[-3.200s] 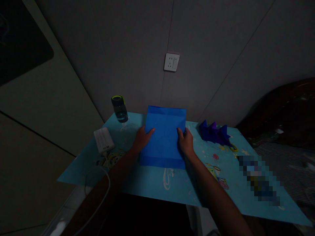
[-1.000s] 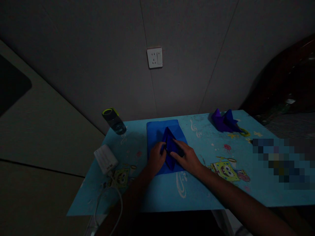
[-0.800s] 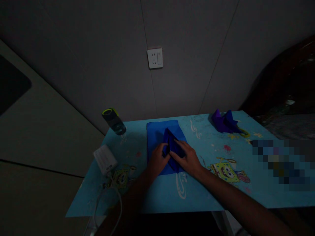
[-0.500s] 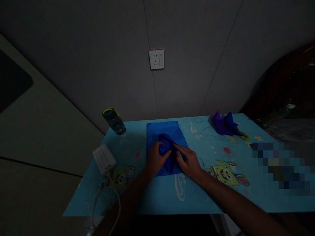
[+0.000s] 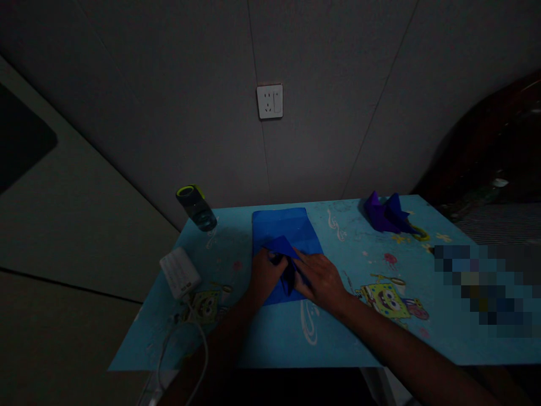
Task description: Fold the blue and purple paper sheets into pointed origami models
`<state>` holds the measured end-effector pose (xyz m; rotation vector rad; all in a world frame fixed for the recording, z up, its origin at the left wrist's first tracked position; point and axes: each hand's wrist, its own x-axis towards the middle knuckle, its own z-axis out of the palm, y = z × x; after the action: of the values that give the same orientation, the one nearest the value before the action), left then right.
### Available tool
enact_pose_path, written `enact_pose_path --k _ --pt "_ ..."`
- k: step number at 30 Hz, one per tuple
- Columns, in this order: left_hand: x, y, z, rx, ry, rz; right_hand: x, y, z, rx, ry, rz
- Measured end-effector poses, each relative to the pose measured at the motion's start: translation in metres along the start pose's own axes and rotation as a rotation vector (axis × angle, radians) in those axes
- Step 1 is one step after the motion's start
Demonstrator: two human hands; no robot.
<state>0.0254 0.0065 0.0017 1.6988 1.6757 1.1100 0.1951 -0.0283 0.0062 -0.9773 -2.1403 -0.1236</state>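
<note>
A dark blue piece of folded paper (image 5: 282,246) is between my two hands, low over a brighter blue rectangular sheet (image 5: 276,221) that lies flat on the table. My left hand (image 5: 266,274) pinches its left side, the thumb and fingers curled around the fold. On the right side, my right hand (image 5: 323,277) grips the paper with its fingers reaching across the edge. The paper's top flap points away from me, and a dark hollow shows beneath it. Part of the folded paper is hidden behind my fingers.
A water bottle (image 5: 196,208) stands at the table's back left. Nearer on that side lies a white power brick (image 5: 180,273) with a cable (image 5: 203,338). Folded purple and blue paper shapes (image 5: 385,214) sit at the back right, on the cartoon-printed tabletop (image 5: 338,338).
The folded paper has turned, and its upper flap now shows wider and flatter toward the top. My right hand has rolled over with its back more upward; my left hand has shifted slightly.
</note>
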Motion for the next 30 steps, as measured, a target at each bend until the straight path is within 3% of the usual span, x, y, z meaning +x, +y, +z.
enact_pose_path --k 6,11,14,20,25,30 --pt "0.0 -0.001 0.0 -0.136 -0.033 0.026 0.001 0.0 -0.003 -0.041 0.021 -0.045" --pt "0.002 -0.003 -0.001 -0.319 -0.055 0.079 0.002 0.005 -0.01 -0.009 0.019 0.031" --pt "0.002 -0.004 -0.002 -0.408 -0.066 0.005 0.0 0.009 -0.01 0.064 0.034 0.159" --pt "0.001 0.001 -0.008 -0.679 -0.212 -0.181 0.003 0.016 -0.009 0.297 0.113 0.62" --pt "-0.003 0.008 -0.015 -0.766 -0.366 -0.125 0.009 0.019 -0.009 0.646 0.124 0.861" --pt "-0.006 0.005 -0.016 -0.739 -0.429 -0.054 0.012 0.027 -0.005 0.828 0.157 0.937"
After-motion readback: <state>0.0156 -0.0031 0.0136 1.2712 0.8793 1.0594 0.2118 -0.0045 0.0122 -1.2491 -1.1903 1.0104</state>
